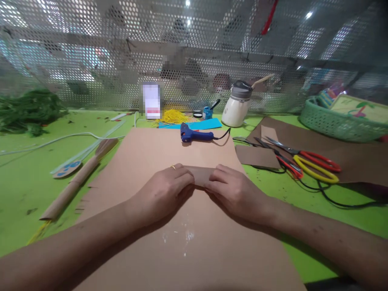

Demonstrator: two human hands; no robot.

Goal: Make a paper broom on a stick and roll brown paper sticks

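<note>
From my remote seat I saw the brown paper strip (200, 176) over the middle of the large kraft-paper sheet (218, 250), its long axis running left to right, one end toward each hand. The left hand (166, 188) and right hand (235, 192) gripped those ends with curled fingers, probably to hold it straight. The blue hot-glue gun (198, 135) (handle pointing right) lay beyond, presumably out of their way.

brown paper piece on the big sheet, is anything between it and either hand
Nothing visible stands in the way: the left hand and the right hand hold the brown paper piece at its two ends. The blue glue gun lies beyond it on the big sheet.
</note>
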